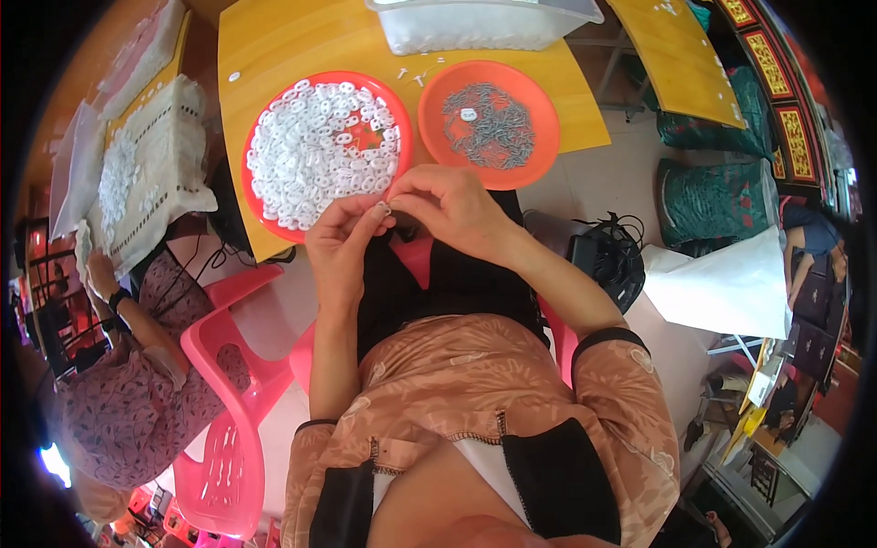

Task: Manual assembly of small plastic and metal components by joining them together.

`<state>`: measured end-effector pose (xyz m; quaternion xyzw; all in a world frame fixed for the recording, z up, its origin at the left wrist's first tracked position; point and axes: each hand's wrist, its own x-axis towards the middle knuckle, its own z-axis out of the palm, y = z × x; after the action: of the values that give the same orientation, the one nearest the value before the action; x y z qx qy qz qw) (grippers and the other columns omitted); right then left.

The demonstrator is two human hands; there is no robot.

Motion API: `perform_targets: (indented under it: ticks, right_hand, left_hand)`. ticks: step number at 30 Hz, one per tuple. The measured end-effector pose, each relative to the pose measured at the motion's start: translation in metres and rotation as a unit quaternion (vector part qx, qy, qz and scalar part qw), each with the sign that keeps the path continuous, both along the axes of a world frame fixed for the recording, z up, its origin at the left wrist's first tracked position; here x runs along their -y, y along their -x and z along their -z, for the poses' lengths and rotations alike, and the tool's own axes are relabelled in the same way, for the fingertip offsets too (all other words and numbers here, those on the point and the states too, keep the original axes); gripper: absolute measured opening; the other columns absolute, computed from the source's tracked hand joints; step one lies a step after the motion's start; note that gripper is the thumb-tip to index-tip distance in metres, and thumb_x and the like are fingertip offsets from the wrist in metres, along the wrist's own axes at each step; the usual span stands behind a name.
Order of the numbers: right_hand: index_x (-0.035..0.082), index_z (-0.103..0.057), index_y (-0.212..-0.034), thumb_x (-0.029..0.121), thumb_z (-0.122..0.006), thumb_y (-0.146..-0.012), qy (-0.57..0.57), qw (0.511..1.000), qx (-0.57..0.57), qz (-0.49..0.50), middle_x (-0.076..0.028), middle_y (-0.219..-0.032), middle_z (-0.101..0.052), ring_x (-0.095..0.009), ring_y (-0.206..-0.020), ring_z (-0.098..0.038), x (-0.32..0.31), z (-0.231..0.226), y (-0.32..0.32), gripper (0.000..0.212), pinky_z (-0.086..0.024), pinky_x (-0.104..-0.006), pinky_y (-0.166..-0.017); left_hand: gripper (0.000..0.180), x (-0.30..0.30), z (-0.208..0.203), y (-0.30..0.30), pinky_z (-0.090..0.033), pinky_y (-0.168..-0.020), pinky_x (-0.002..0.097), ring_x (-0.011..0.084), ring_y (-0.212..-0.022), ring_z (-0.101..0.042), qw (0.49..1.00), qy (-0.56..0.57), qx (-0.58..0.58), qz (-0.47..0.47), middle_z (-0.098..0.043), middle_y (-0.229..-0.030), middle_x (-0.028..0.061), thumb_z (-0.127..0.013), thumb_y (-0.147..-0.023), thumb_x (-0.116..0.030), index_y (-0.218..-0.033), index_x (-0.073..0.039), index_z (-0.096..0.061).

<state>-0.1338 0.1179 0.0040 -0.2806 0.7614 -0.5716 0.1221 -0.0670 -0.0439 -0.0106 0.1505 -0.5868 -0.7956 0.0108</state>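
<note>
One small piece (384,209) | white, partly hidden | pinched in left hand (341,237)

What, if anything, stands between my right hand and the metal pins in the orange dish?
Nothing visible blocks it. Only the near rim of the orange dish lies between your right hand and the metal pins; one small white piece lies among them.

One left hand (340,239), one right hand (449,203). One red plate (405,123), one orange plate (544,128), one tub (480,29). White pieces (306,160): dozens, too heaped to count; one more lies among uncounted dozens of grey pins (493,139). Green sacks (713,203): perhaps two, near the distorted edge.
</note>
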Motion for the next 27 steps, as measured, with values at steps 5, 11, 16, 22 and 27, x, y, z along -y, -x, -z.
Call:
perform_targets:
  ticks: [5,11,16,22,27]
  right_hand:
    - [-0.003,-0.061,-0.086,0.005,-0.059,-0.085,0.020,0.999,0.006,0.029,-0.009,-0.077,-0.063,-0.013,-0.069,-0.062,-0.001,0.000,-0.007,0.008,-0.049,-0.0255,-0.061]
    - [-0.003,-0.061,-0.086,0.004,-0.059,-0.084,0.030,0.998,0.020,0.051,-0.009,-0.075,-0.062,-0.013,-0.067,-0.062,-0.001,-0.001,-0.012,0.008,-0.048,-0.0253,-0.060]
    - [-0.003,-0.063,-0.089,0.006,-0.059,-0.085,-0.016,0.998,0.051,0.015,-0.008,-0.075,-0.064,-0.011,-0.070,-0.062,-0.006,0.002,-0.009,0.011,-0.048,-0.0240,-0.061]
    - [0.001,-0.065,-0.094,0.016,-0.059,-0.087,-0.095,0.994,0.051,-0.032,-0.008,-0.076,-0.065,-0.010,-0.069,-0.061,-0.005,-0.001,0.028,0.018,-0.048,-0.0255,-0.063]
    - [0.002,-0.065,-0.088,0.015,-0.058,-0.084,-0.216,0.929,-0.277,0.114,-0.014,-0.085,-0.066,-0.028,-0.077,-0.064,-0.011,0.004,0.088,0.015,-0.049,-0.0362,-0.069]
  left_hand:
    - [0.012,-0.010,0.005,-0.002,-0.049,-0.067,0.0209,0.0109,-0.074,-0.062,0.999,0.013,-0.042,-0.027,-0.066,-0.085,0.0067,-0.062,-0.084,0.001,-0.096,0.003,-0.062]
    - [0.012,-0.017,0.005,-0.001,-0.048,-0.067,0.0204,0.0103,-0.073,-0.062,0.999,0.021,-0.042,-0.023,-0.066,-0.084,0.0068,-0.062,-0.084,0.001,-0.096,0.003,-0.063]
    - [0.012,-0.012,0.011,-0.004,-0.049,-0.066,0.0205,0.0106,-0.072,-0.062,1.000,-0.001,-0.025,-0.012,-0.066,-0.085,0.0072,-0.062,-0.084,0.002,-0.096,0.003,-0.063]
    - [0.012,-0.003,0.015,-0.007,-0.049,-0.066,0.0208,0.0118,-0.073,-0.063,0.998,-0.042,-0.005,-0.048,-0.066,-0.084,0.0069,-0.062,-0.084,0.001,-0.096,0.003,-0.063]
    - [0.013,0.007,0.017,-0.010,-0.050,-0.066,0.0209,0.0129,-0.072,-0.064,0.994,-0.062,0.008,-0.085,-0.065,-0.083,0.0069,-0.063,-0.084,-0.001,-0.096,0.002,-0.062]
